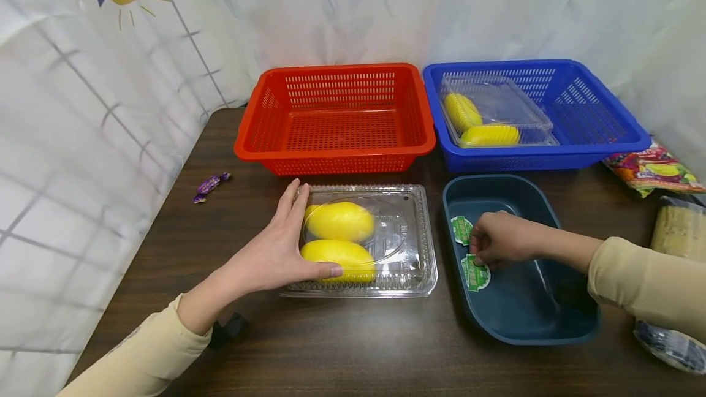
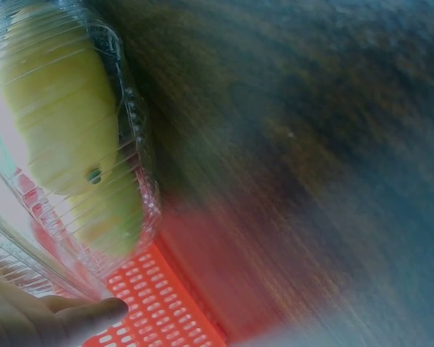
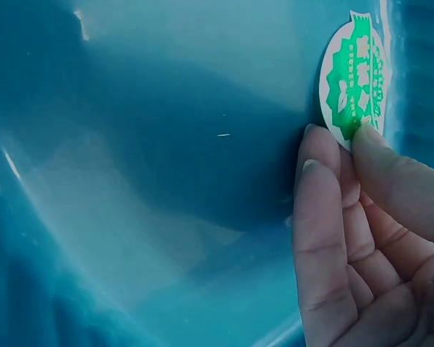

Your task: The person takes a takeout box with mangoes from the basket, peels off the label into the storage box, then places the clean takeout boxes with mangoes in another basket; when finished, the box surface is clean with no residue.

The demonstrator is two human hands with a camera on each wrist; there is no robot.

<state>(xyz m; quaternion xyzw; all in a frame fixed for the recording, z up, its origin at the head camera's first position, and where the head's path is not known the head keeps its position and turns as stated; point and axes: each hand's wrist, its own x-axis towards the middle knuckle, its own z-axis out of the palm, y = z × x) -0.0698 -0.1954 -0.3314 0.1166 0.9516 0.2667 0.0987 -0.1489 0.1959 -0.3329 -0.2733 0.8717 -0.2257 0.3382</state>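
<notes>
A clear plastic clamshell box [image 1: 405, 244] lies closed on the table with two yellow mangoes [image 1: 339, 221] inside. My left hand [image 1: 281, 241] rests over its left side, thumb and fingers spread and fairly straight. In the left wrist view the mangoes [image 2: 54, 101] show through the ribbed plastic, and one of the hand's digits touches the box's edge. Inside a dark blue-green tray [image 1: 529, 317], my right hand [image 1: 504, 239] pinches a green-and-white sticker label [image 3: 354, 83] between thumb and fingertips. Another green label [image 1: 461, 230] lies beside that hand.
Behind the box stands a red basket [image 1: 342, 155]. A blue basket [image 1: 551, 155] holds another clear box [image 1: 504, 103] with yellow fruit. A purple-wrapped candy [image 1: 209, 187] lies at left. Colourful snack packaging [image 1: 656, 170] and a clear-wrapped pale package [image 1: 675, 231] are at right.
</notes>
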